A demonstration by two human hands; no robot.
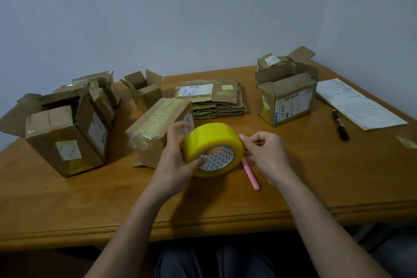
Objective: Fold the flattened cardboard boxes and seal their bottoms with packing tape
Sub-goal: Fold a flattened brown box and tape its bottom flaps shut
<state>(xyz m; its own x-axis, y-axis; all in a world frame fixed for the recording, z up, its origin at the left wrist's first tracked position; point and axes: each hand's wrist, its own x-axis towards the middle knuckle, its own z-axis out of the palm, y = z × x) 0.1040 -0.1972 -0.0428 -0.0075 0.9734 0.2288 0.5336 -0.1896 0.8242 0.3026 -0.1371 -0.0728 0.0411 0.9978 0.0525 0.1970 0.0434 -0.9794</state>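
Observation:
My left hand (178, 160) grips a yellow roll of packing tape (212, 142) held just above the table, thumb at its patterned core and fingers over the top. My right hand (264, 153) pinches at the roll's right edge with thumb and forefinger. A folded cardboard box (155, 128) lies on its side just behind my left hand, with tape along its top face. A stack of flattened cardboard boxes (216, 99) sits behind the roll at the table's middle.
A pink pen-like tool (251, 176) lies on the wooden table (90, 205) under my right hand. Open boxes stand at the left (65, 137), back left (144, 90) and right (286, 97). Papers (358, 104) and a dark pen (340, 126) lie at the far right.

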